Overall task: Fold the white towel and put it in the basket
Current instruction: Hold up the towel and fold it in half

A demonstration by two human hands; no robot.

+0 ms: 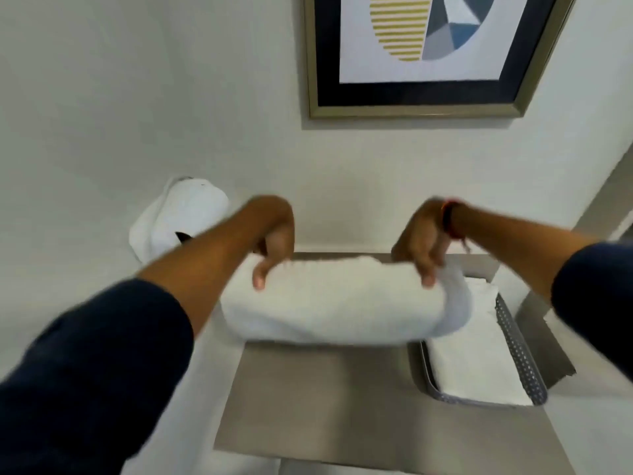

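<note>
Fingers (259, 280) of the left hand (275, 234) curl over the near-left top edge of the white towel (329, 303), thumb side hidden behind the cloth; those of the right hand (423, 234) pinch the towel's right end in the same way, one fingertip showing against the pile. Both hands are clenched on the towel, one at each end, and carry it between them as a thick, roughly oblong bundle that sags a little in the middle.

Judging by that shape, the folding looks finished or very nearly so: the cloth is doubled into a compact pad with no loose corners hanging free, though blur hides the exact layers. The towel hangs above the grey table (325, 406), not resting on it, and its right end overlaps the far-left corner of the basket (520, 354), a perforated grey tray standing at the table's right side. Another folded white cloth (472, 368) already lies inside the basket.

What is left, as I read it, is the placing: shifting the bundle rightward over the basket, lowering it onto the cloth there and letting go. Farther out, another white towel (178, 217) hangs on the wall to the left, and a framed picture (428, 53) hangs above.
</note>
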